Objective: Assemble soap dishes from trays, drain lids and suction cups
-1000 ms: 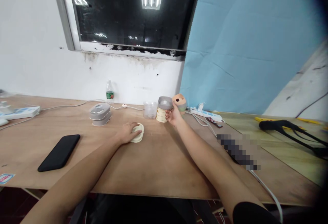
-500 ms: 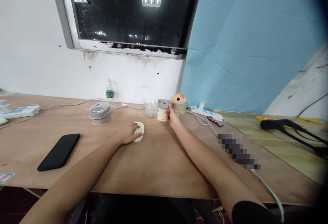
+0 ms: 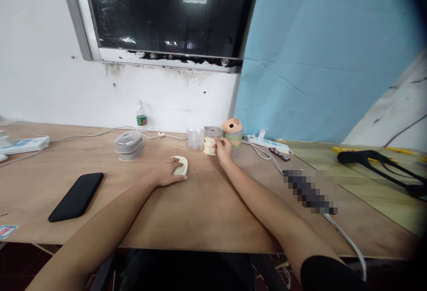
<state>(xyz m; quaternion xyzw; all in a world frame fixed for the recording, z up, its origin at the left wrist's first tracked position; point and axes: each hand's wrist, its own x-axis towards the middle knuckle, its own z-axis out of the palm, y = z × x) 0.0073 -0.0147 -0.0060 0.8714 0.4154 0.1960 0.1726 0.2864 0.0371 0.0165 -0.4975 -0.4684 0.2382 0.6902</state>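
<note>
On the brown wooden surface [image 3: 200, 220], nearest, lies a flat black rectangular phone [image 3: 76, 197]. Beyond it, the left hand [image 3: 168, 172] holds a shallow cream dish with rounded corners [image 3: 183, 169] low over the surface, its fingers curled over the left side and its thumb along the near rim. Farther out, the right hand [image 3: 224, 150] has its fingers bunched narrowly at the right side of an upright stack of cream rings [image 3: 209, 146]; whether they grip it, I cannot tell. A grey rounded piece [image 3: 212, 131] tops that stack. Just right stands a peach, grey and green stack [image 3: 232, 135]; just left, clear plastic cups [image 3: 194, 140]. Farthest, a clear green-labelled bottle [image 3: 141, 117] stands by the wall [image 3: 173, 95].
</note>
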